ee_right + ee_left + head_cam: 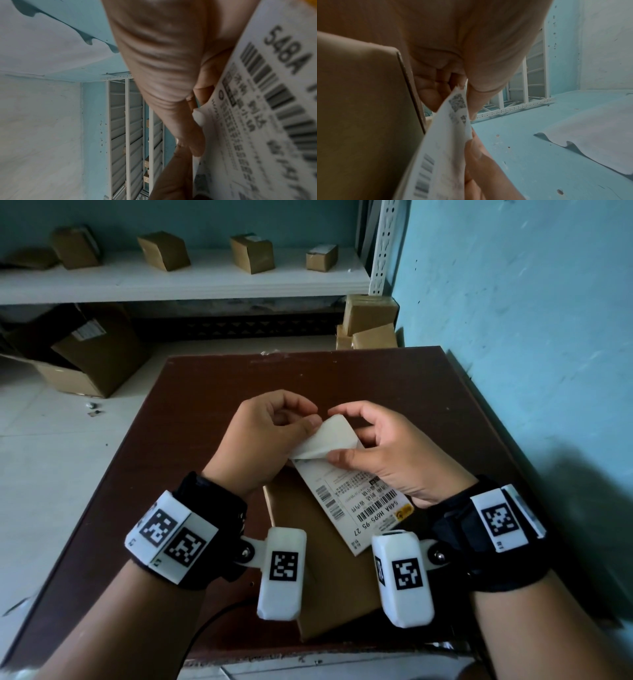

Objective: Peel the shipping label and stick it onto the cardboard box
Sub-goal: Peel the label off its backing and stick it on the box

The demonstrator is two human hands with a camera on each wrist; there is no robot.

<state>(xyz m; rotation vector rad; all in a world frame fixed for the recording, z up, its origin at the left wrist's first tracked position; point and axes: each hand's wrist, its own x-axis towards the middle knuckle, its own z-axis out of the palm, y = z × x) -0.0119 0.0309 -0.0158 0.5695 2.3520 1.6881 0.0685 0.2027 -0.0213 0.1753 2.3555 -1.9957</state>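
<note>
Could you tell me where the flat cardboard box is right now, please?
In the head view the flat brown cardboard box lies on the dark brown table, near its front edge, under the white shipping label held between both wrists.

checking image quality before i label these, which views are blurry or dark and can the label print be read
Head view: dim at the edges, yet the label is sharp and its barcodes readable. Left wrist view: the label and box are soft, too close. Right wrist view: the big print is legible but blurred, and the right hand is soft.
</note>
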